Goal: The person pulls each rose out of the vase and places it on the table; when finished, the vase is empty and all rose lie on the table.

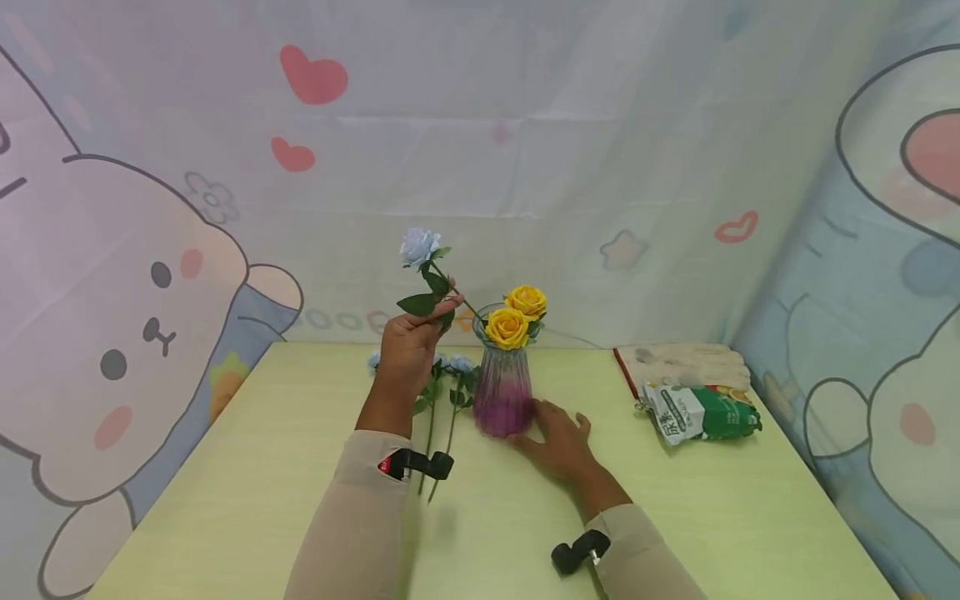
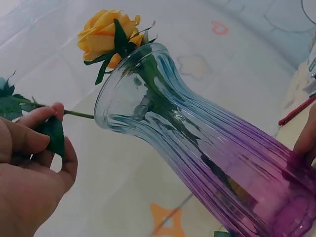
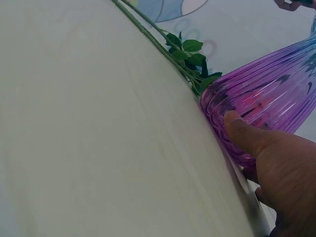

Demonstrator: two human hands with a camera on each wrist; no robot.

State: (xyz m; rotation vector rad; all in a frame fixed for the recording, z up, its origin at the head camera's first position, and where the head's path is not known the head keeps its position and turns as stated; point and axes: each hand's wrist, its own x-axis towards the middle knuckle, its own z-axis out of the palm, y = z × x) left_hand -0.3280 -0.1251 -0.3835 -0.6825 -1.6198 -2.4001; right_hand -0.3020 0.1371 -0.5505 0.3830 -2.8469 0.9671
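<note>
My left hand (image 1: 408, 350) pinches the leafy stem of a pale blue artificial rose (image 1: 420, 247). The bloom points up and left, and the stem (image 2: 79, 114) slants down to the rim of a glass vase (image 1: 504, 392). Ribbed glass fades from clear blue at the mouth to purple at the base. Two yellow roses (image 1: 507, 328) stand in it, their stems showing through the wall. Low on the right side, my right hand (image 1: 561, 442) holds the vase's base, with its thumb (image 3: 242, 131) against the purple glass.
More pale blue roses (image 1: 461, 364) lie on the table left of the vase, stems toward me, partly behind my left arm. At the right are a green and white packet (image 1: 701, 414), pale gloves (image 1: 686, 365) and a thin red stick (image 1: 625, 371). A printed curtain (image 1: 480, 167) hangs behind.
</note>
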